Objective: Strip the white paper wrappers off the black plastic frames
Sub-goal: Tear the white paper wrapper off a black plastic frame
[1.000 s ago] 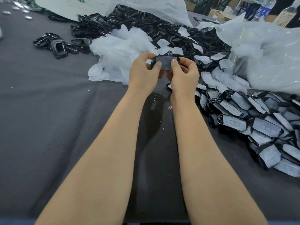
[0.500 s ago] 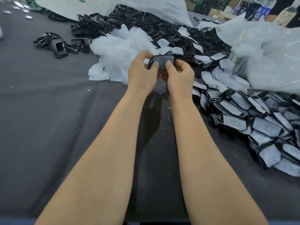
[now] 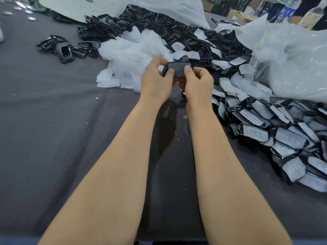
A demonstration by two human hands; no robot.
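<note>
Both hands hold one wrapped black frame (image 3: 177, 68) above the dark cloth table, at the centre of the view. My left hand (image 3: 155, 80) grips its left end, thumb on the front face. My right hand (image 3: 198, 84) pinches its right part, thumb pressed on the greyish wrapper. A heap of stripped white wrappers (image 3: 131, 55) lies just beyond my left hand. Wrapped frames (image 3: 276, 135) are piled to the right. Bare black frames (image 3: 159, 23) fill the back.
A small cluster of bare frames (image 3: 63, 50) sits at the left rear. Crumpled clear plastic bags (image 3: 292, 64) rise at the right rear, another bag (image 3: 168, 6) at the back. The grey cloth (image 3: 53, 129) stretches left and toward me. Bottles (image 3: 288, 9) stand far right.
Both hands have drifted slightly left with the frame, which has tilted a little. My right thumb has shifted along its face. The grip of both hands stays.
</note>
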